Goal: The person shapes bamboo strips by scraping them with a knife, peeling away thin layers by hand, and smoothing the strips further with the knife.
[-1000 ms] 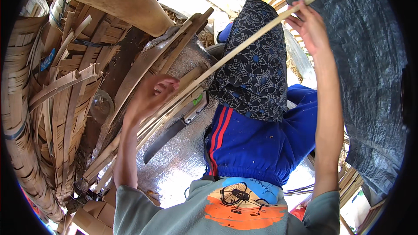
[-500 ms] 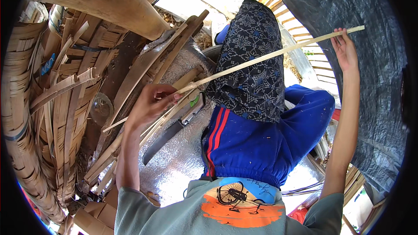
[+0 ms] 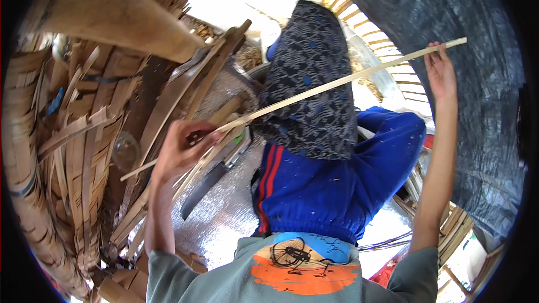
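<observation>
Strip: a long pale bamboo strip [image 3: 337,83] ran across the view from about eight o'clock up to two o'clock, passing over the raised knee in patterned cloth [image 3: 314,78].
Left hand: the left hand [image 3: 182,148] sat at nine o'clock of centre, fingers curled tight round the strip's lower part.
Right hand: the right hand [image 3: 441,73] was raised at two o'clock, fingers narrow, pinching the strip near its far end.
Blade: a dark knife-like blade [image 3: 210,182] lay just beside the left hand, on the silvery mat [image 3: 224,219].
Surroundings: flat bamboo slats [image 3: 84,151] were stacked from nine to seven o'clock.
Doing it well: I judged the strip wanted even tension between both grips, kept straight and untwisted, with fingers clear of its sharp edges.
</observation>
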A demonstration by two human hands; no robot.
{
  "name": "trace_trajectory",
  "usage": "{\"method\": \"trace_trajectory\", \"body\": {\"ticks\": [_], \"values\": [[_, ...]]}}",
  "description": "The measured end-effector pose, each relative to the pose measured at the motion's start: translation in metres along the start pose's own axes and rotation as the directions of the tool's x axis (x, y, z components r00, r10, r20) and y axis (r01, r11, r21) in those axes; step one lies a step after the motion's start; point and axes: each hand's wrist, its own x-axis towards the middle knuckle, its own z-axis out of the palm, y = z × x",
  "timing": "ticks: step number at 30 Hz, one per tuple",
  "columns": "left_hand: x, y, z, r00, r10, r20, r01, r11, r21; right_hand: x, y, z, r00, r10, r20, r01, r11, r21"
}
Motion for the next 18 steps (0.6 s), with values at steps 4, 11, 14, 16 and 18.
{"method": "trace_trajectory", "body": {"ticks": [4,11,14,16,18], "values": [[-0.015,-0.01,-0.004,0.988,-0.132,-0.084,0.118,0.981,-0.155,-0.029,0.0,0.02,0.978,-0.074,0.197,0.057,0.994,0.091],[-0.011,-0.002,-0.002,0.992,-0.116,-0.057,0.106,0.983,-0.149,-0.066,-0.005,0.028,0.976,-0.141,0.165,0.126,0.987,0.101],[-0.009,0.004,0.001,0.991,-0.105,-0.086,0.094,0.988,-0.121,-0.07,-0.004,0.018,0.978,-0.152,0.141,0.138,0.985,0.107],[-0.008,0.006,0.0,0.991,-0.094,-0.097,0.085,0.992,-0.092,-0.07,-0.004,0.01,0.981,-0.152,0.125,0.139,0.985,0.105],[-0.008,0.011,0.0,0.991,-0.07,-0.115,0.066,0.997,-0.031,-0.07,-0.001,-0.001,0.976,-0.159,0.15,0.139,0.981,0.135]]}}
